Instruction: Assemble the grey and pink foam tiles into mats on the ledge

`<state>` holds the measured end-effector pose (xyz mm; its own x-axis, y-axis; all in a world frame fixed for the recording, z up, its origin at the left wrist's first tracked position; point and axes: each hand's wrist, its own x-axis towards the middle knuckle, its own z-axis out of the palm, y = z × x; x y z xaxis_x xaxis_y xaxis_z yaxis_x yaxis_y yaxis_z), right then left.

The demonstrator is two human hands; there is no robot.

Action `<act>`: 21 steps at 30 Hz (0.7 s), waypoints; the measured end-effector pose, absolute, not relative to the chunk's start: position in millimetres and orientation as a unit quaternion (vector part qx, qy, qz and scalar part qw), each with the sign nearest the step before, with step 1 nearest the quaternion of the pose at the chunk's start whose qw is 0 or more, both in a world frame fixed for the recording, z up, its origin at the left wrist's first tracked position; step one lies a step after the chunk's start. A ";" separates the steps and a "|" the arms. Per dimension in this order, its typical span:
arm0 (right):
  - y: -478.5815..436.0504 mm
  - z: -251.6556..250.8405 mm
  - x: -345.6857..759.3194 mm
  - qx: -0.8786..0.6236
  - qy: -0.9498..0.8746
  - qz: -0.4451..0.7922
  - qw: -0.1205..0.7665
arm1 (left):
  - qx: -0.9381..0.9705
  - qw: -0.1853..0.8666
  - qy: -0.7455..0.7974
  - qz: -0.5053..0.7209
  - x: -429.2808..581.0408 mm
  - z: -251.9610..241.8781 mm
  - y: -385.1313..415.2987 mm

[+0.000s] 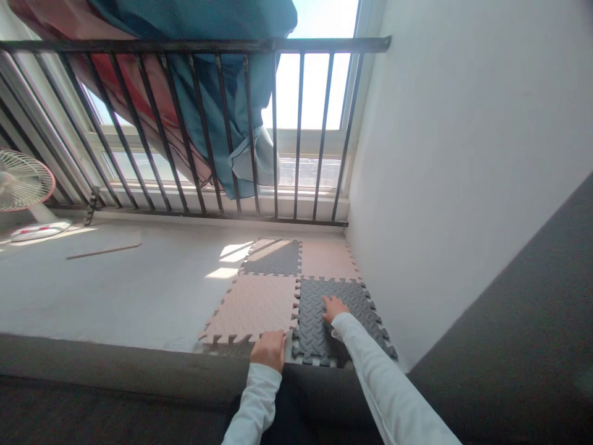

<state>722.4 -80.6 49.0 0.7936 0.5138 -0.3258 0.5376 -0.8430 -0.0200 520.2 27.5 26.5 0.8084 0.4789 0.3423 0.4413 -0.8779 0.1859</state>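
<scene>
Four interlocking foam floor mats lie in a square in the corner by the white wall. My left hand [269, 350] is curled at the near edge of the pink mat [252, 306], where it meets the dark grey mat [345, 327]. My right hand [333, 307] lies flat on that dark grey mat, fingers pressed down near its left seam. A second grey mat [274, 257] and a second pink mat [327, 259] lie behind them. Both my arms are in white sleeves.
A black metal railing [194, 130] stands before the window, with teal and red cloth [217, 93] draped over it. A fan [23, 185] stands at the far left and a thin board [104, 250] lies on the grey floor. A dark ledge [115, 371] runs across the front.
</scene>
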 end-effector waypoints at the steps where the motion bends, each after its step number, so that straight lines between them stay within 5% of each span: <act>1: -74.3 47.7 728.8 0.946 0.280 -0.161 0.036 | 0.944 0.068 0.255 0.198 519.5 19.7 24.8; 14: 0.6 29.4 781.0 0.935 0.310 -0.161 0.062 | 0.586 0.619 0.384 0.355 538.8 -27.5 -12.8; 21: 19.7 30.8 796.5 0.926 0.327 -0.169 0.079 | 0.543 0.656 0.395 0.345 541.0 -15.3 -17.3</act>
